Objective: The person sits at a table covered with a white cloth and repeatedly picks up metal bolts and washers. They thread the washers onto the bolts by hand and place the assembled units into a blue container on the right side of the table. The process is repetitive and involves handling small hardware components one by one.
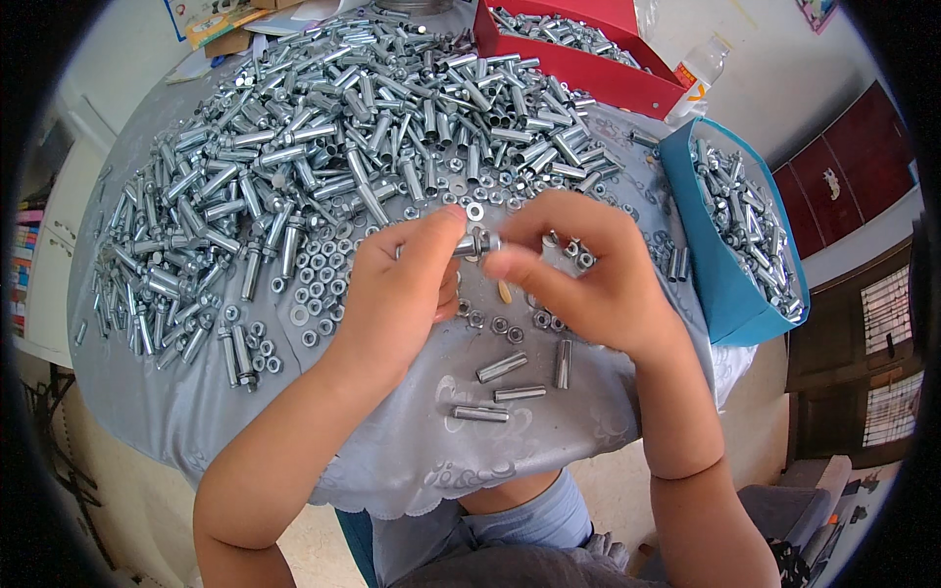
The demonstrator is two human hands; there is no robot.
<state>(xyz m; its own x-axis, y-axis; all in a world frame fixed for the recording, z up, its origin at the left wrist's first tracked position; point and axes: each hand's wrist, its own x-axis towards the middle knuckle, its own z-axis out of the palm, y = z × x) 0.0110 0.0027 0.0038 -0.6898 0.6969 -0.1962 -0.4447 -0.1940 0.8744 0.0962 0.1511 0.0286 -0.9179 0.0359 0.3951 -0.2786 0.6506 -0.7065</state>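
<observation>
Over the middle of the table, my left hand (407, 279) is closed around a metal expansion anchor bolt (474, 245), its end pointing to the right. The thumb and forefinger of my right hand (603, 279) are at the nut end of the bolt, slightly smeared by motion. Part of the bolt is hidden in the left fingers. Just beyond the hands lies a flat washer (474, 211). Left of my left hand, hex nuts (319, 281) and washers are spread on the cloth. Nearer to me lie several loose metal sleeves (502, 367).
A large heap of anchor bolts and sleeves (333, 127) covers the table's far and left side. A red box (588, 71) of metal parts stands at the back right, beside a clear bottle (701, 73). A blue bin (711, 255) of bolts stands at the right edge of the grey tablecloth (392, 431).
</observation>
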